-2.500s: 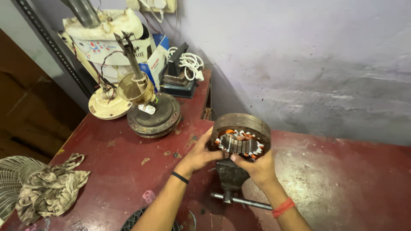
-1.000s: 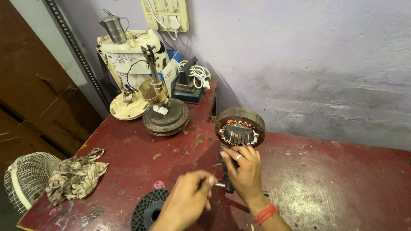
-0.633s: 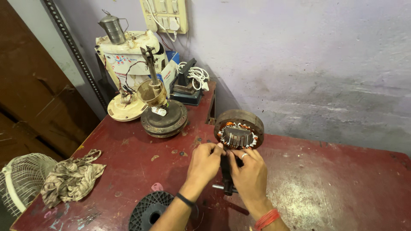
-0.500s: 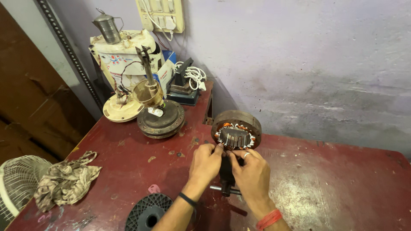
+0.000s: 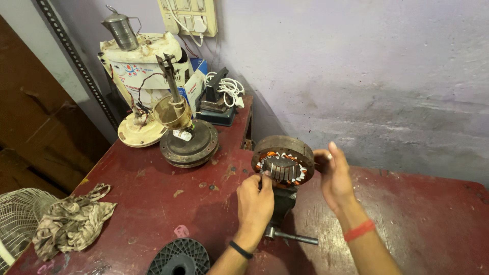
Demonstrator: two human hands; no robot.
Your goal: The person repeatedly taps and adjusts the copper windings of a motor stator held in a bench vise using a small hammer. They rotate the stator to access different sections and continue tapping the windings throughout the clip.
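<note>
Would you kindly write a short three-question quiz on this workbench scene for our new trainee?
1. True or false: the left hand touches the motor stator.
2. What grips the stator from below? A) bench vise B) rag C) black spool
3. Which wrist bears the red band?

Key:
1. True; its fingers meet the front.
2. A, the bench vise.
3. The right; the right hand is open beside the stator.

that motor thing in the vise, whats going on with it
A person has a round motor stator, with copper windings showing, clamped in a small bench vise on a red worktable. Their left hand touches the stator's lower left edge. Their right hand is open beside its right rim, apparently not gripping it. A rag and other motor parts lie to the left.
</note>
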